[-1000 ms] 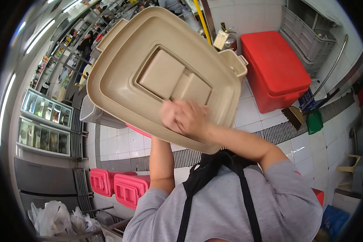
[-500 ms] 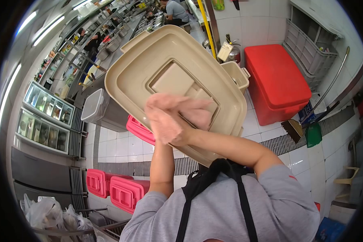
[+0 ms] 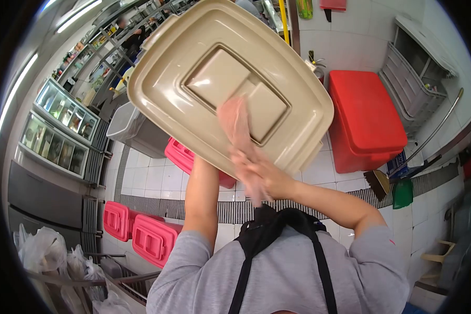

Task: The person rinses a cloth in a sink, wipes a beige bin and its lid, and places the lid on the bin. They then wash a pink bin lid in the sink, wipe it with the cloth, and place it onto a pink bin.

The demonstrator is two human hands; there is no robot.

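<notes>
A large beige lid [image 3: 162,78] with a raised rectangular centre is held up tilted in front of me. My left forearm reaches up behind its lower left edge; the left hand itself is hidden by the lid. My right hand [image 3: 269,175] is closed around a pink cloth [image 3: 235,123]. The cloth's upper part lies against the lid's face near the raised centre, and a loose end hangs below my fingers, slightly blurred.
A red box [image 3: 369,115] stands right of the lid, with grey crates [image 3: 411,86] behind. Pink-lidded bins [image 3: 154,240] and a grey bin [image 3: 146,136] are at left. Plastic bags [image 3: 47,251] are lower left. A broom [image 3: 378,183] and green dustpan [image 3: 403,193] are at right.
The lid appears higher and larger in view. My right hand has moved right and slightly down, and the cloth has gone from spread sideways to a narrow upright strip. My left hand remains hidden.
</notes>
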